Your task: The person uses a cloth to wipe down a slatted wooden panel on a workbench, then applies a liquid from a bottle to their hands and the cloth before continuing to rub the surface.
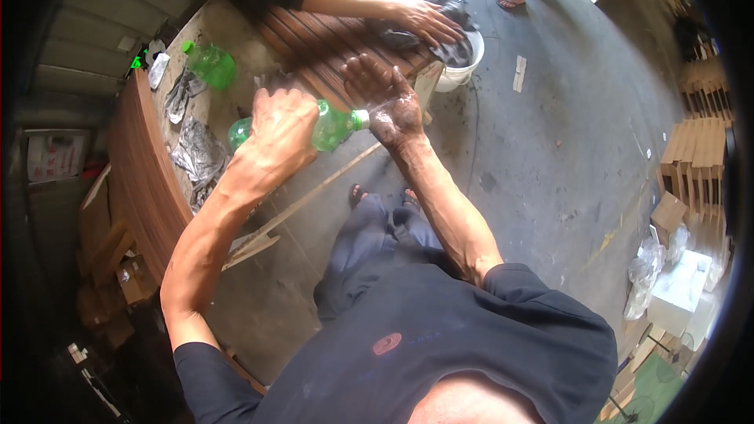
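Observation:
My left hand [281, 119] is wrapped round a green plastic bottle [333, 127] tilted onto its side. The bottle's white mouth points right, against or very close to the palm of my right hand [389, 108]. That right hand lies palm up with its fingers stretched out. Dark stains cover its skin, and the palm has a wet, whitish shine. Another green bottle [212, 65] lies beyond my left hand on the worktable [236, 27], near crumpled grey rags [196, 149].
A co-worker's hand [430, 22] rests on a dark cloth [454, 47] over a white bucket [473, 63], beside brown slatted boards [345, 20]. A brown panel [145, 165] edges the worktable at left. Stacked cardboard [695, 153] stands far right. Another person's feet [510, 1] show at the back.

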### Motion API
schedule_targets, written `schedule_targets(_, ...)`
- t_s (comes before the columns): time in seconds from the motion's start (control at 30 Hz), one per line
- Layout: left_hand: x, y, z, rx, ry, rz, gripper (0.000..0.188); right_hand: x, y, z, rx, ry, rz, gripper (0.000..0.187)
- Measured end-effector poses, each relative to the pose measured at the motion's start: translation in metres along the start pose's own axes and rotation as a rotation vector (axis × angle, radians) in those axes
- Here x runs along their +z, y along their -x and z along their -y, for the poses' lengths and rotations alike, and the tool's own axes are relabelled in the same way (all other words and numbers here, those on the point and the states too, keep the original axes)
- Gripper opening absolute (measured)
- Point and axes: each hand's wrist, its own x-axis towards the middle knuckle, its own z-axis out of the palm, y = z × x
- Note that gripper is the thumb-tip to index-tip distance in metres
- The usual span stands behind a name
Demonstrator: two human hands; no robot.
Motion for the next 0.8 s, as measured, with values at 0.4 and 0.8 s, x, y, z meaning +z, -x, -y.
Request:
schedule_targets(0.4,0.103,0.069,0.066,-0.494,1.104,-0.624,0.065,-0.023,0.049,0.019,-0.024,-0.265,0.072,0.047)
schedule_targets(0.8,0.317,0.073,0.284,-0.628,0.799,-1.196,0.068,-0.077,0.14,0.033,-0.214,-0.195,-0.054,0.047)
